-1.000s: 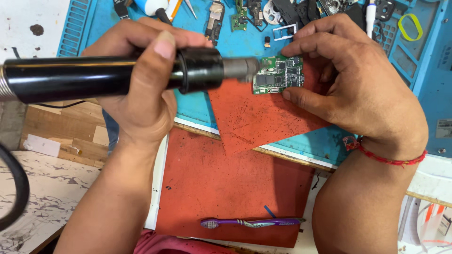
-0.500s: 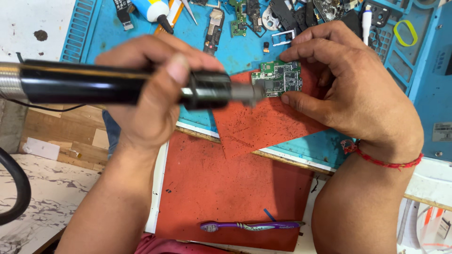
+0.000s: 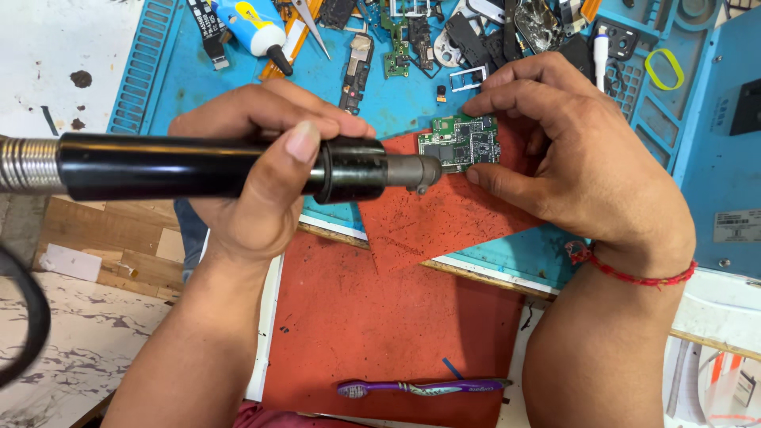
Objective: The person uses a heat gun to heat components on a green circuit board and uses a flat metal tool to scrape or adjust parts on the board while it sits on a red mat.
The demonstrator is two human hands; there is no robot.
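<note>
Heating step, I'd judge: left hand (image 3: 261,170) wrapped tight round the black hot-air handpiece (image 3: 214,168), nozzle just beside the green circuit board (image 3: 460,143) pinched by right hand (image 3: 571,166) fingertips on the red pad (image 3: 436,222) (near the blue mat's (image 3: 396,87) front edge); next needs steady aim.

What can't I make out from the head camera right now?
- Nozzle tip of the black hot-air tool: whether it touches the small green circuit board can't be told.
- Board's right edge: covered by the right hand fingers.
- Tool's hose: cut off at the left edge.
- Left hand palm: hidden behind the tool.
- Small parts on the blue mat: too small.
</note>
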